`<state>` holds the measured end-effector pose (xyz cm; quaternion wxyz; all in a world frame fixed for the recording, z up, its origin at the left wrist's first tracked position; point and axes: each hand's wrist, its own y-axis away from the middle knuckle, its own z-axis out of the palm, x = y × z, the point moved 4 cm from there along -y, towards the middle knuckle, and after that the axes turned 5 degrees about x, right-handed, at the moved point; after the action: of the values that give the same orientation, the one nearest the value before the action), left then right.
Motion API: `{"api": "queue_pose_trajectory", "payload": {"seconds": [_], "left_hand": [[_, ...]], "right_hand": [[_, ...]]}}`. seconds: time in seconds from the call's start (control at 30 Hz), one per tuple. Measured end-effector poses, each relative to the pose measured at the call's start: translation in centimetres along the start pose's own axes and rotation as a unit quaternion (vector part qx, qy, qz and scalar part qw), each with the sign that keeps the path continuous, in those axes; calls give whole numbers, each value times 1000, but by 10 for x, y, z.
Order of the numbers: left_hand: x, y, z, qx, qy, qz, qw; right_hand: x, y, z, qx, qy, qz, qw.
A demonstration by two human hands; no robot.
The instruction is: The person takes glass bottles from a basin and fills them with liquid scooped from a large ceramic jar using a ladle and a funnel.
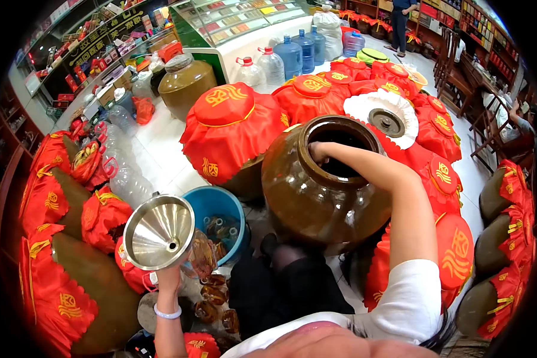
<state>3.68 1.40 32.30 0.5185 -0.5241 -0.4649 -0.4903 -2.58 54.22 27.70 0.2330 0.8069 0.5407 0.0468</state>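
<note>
A large brown glazed jar (316,185) stands open before me. My right hand (319,153) reaches into its mouth near the left rim; the fingers are hidden inside. At the lower left, a steel funnel (160,231) sits over my left hand (168,278), which is raised beneath it beside a clear plastic bottle (201,255). The funnel hides most of that hand's fingers, so its grip is unclear. A blue bucket (240,222) with small bottles inside is just right of the funnel. Several amber bottles (213,295) stand below it.
Jars with red cloth covers (227,113) surround the open jar. A round lid (386,123) on white cloth lies behind it. Blue water bottles (289,56) stand by a glass counter (238,24). A person (399,24) stands at the back; another sits at the right.
</note>
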Motion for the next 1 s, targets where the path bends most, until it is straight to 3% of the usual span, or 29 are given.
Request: {"api": "queue_pose_trajectory", "payload": {"seconds": [0.17,0.27,0.4,0.73,0.8,0.93,1.0], "left_hand": [[34,4,24,-43,17,-13,999],[35,1,24,-61,-19,-65,996],[69,9,57,-86,5,-10,996],[93,15,128,-198,42,40,979],[102,20,143,-208,65,27,976],[103,14,164,-243,72,31,967],[104,10,173,-263,96,57,958]], "right_hand": [[7,37,-34,18,-283,44,958],[8,78,-57,64,-346,34,935],[12,116,-92,110,-274,49,954],[41,176,-172,205,-344,11,916],[54,177,-187,149,-368,31,917],[67,183,-214,198,-367,53,907],[83,169,-231,114,-409,37,904]]}}
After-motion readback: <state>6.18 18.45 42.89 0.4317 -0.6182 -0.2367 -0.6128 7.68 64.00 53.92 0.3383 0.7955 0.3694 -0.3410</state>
